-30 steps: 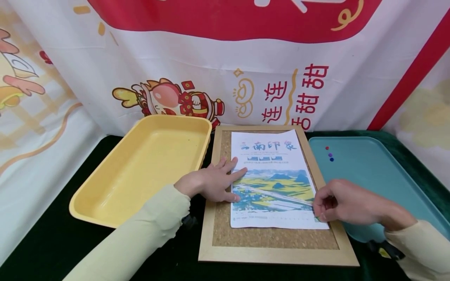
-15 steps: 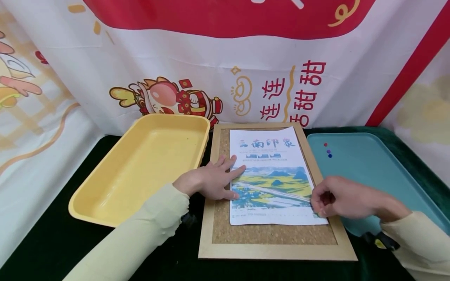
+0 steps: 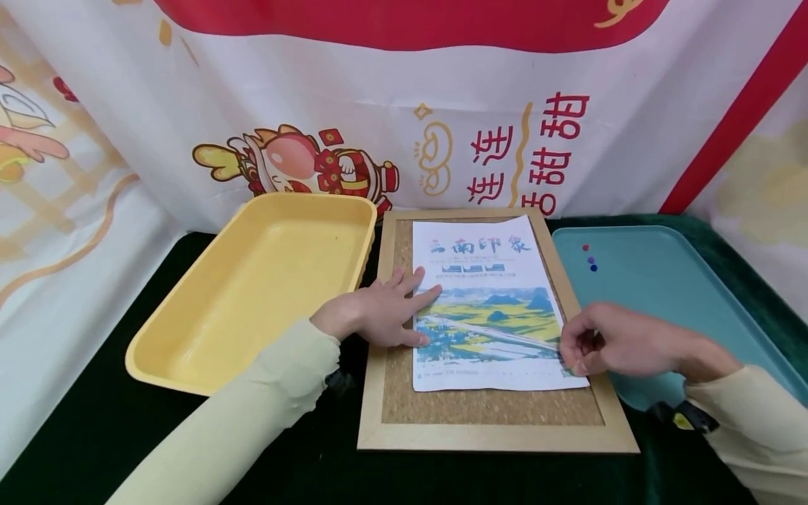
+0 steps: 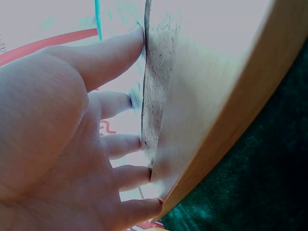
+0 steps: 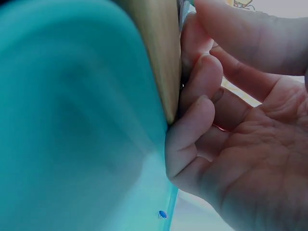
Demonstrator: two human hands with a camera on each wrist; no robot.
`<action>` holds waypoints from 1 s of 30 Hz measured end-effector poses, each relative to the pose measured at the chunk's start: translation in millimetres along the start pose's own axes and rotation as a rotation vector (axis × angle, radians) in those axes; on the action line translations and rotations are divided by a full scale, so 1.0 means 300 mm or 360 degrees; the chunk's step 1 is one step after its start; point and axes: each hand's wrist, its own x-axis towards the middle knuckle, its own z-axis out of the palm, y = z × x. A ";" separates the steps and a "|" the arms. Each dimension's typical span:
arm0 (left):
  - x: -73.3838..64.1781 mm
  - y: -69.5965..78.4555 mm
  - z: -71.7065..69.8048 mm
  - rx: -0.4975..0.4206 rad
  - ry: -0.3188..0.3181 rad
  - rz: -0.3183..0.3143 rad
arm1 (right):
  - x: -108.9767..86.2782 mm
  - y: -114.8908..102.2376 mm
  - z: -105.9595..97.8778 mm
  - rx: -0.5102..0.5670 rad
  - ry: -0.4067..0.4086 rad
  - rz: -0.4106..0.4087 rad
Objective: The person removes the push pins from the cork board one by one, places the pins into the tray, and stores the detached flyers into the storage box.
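My left hand (image 3: pixel 385 312) lies with spread fingers on the left edge of a printed sheet of paper (image 3: pixel 482 277) with a landscape picture. The sheet lies on a wood-framed cork board (image 3: pixel 492 408), its lower right corner reaching the frame. Close to that corner my right hand (image 3: pixel 625 344) has curled fingers, with thumb and forefinger pinched together at the paper. They seem to pinch a thumbtack, mostly hidden by the fingertips. In the right wrist view, the other fingers (image 5: pixel 192 120) curl against the board's wooden side. The left wrist view shows straight fingers (image 4: pixel 125 144) across the paper's edge.
Left of the board is a yellow tray (image 3: pixel 284 280); to its right lies a teal tray (image 3: pixel 656 287). Red (image 3: pixel 586 247), purple (image 3: pixel 591 259) and blue (image 3: pixel 593 268) thumbtacks sit in the teal tray. Dark green cloth (image 3: pixel 303 456) covers the table, and a printed curtain (image 3: pixel 353 84) hangs behind.
The head view has shifted slightly, so the board and trays appear a little higher. Both hands keep their places on the paper.
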 end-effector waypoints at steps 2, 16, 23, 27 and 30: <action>0.007 0.000 -0.009 0.0009 0.0005 0.0006 | -0.002 0.002 -0.006 0.0005 0.0008 0.0012; 0.001 0.000 -0.003 0.0003 0.0000 -0.0005 | -0.004 -0.012 -0.021 -0.0056 -0.0019 -0.0021; 0.001 0.000 0.003 -0.0007 0.0038 0.0014 | -0.018 0.001 -0.022 0.0033 0.0004 -0.0050; -0.007 -0.003 0.005 -0.0019 0.0041 0.0014 | -0.017 0.008 -0.041 0.0115 0.0065 -0.0094; -0.004 -0.001 0.005 -0.0014 0.0036 0.0018 | -0.019 0.012 -0.062 0.0132 0.0211 -0.0092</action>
